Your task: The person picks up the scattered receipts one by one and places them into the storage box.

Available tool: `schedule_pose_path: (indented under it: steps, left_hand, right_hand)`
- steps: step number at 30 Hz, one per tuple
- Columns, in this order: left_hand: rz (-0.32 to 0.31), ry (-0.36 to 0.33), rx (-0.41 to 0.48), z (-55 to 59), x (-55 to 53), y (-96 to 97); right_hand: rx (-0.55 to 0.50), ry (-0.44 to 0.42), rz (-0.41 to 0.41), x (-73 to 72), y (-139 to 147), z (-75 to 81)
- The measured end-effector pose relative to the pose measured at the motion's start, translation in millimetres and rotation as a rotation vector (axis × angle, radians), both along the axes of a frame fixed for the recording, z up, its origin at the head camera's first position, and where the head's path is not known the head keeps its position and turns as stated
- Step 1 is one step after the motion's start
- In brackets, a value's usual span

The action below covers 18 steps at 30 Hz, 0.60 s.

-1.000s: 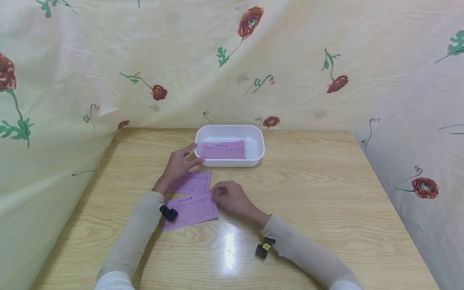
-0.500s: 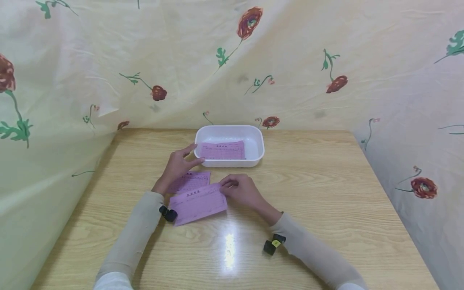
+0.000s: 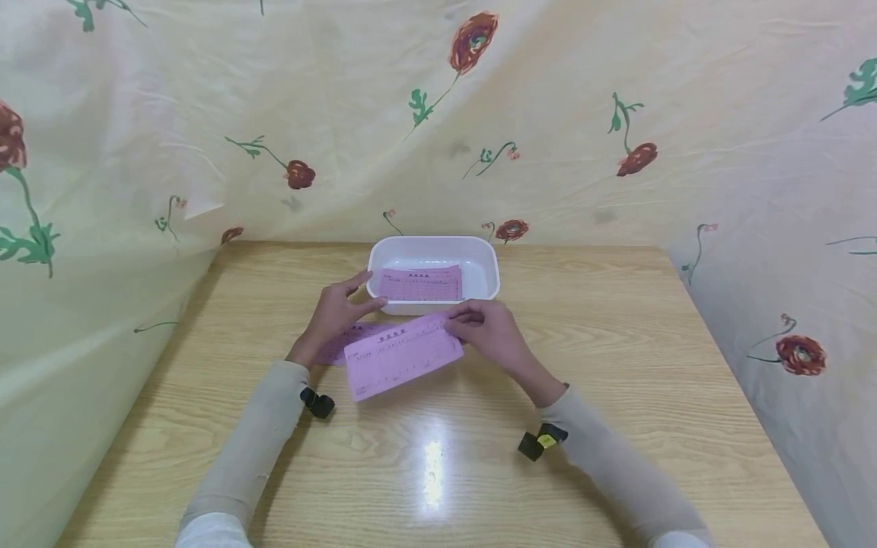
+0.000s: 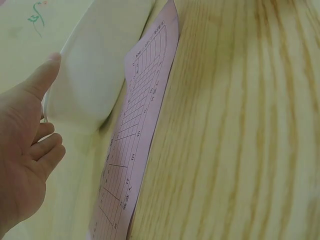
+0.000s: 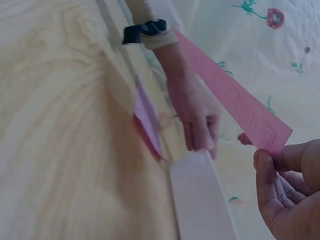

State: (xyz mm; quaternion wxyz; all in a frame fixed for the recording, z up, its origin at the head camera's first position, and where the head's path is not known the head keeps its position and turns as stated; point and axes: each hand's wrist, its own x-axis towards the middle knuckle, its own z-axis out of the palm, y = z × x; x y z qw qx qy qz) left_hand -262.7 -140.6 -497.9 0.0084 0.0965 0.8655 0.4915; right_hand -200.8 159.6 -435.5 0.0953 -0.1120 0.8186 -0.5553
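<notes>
My right hand (image 3: 492, 331) pinches a pink printed paper slip (image 3: 404, 359) by its upper right corner. The slip hangs tilted above the table, just in front of a white plastic basin (image 3: 445, 308). In the right wrist view, thumb and fingers close on the end of the slip (image 5: 240, 102). My left hand (image 3: 334, 312) holds the basin's left front corner, thumb on the front rim and a finger at the left side. Inside the basin lie pink slips (image 3: 421, 285), toward its left. More pink paper (image 3: 334, 353) lies on the table, partly covered by the left wrist and the held slip.
The basin stands near the back edge of the wood-grain table (image 3: 617, 342). A flowered cloth (image 3: 548, 114) hangs behind and along both sides. Small dark cameras are strapped to both wrists.
My right hand has lifted the front slip off the table and carried it up and right toward the basin. My left hand has stayed at the basin corner.
</notes>
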Motion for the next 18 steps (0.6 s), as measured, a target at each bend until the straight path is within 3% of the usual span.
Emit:
schedule_pose_path:
  steps: [5,10,18]
  left_hand:
    - [0.001,-0.016,0.019,0.7,0.2,-0.5]
    - [-0.001,0.014,0.026,1.4,-0.3,-0.9]
    - [0.0,0.057,-0.002,0.9,-2.2,-0.3]
  right_hand:
    - [-0.043,0.04,-0.018,-11.6,7,9.7]
    - [-0.074,0.085,-0.064,-25.4,10,19.7]
    - [-0.104,0.033,-0.154,-50.1,15,30.0]
